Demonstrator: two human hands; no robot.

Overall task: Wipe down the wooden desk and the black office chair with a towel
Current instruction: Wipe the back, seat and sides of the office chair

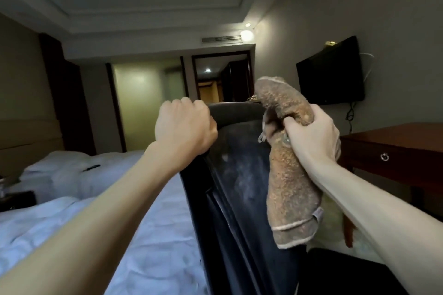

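No txt, brand or no. I can read anywhere. The towel [287,175] in my right hand [314,132] has a small grey tag [262,137] by my fingers, but it's too blurred to read. The TV [330,74] on the wall shows a tiny pale mark at its lower edge, too small to make out.

Hotel room — beds [100,175], wall television [332,74]

Bare forearms [96,211] run to bare left hand [184,127] and right hand [314,134].
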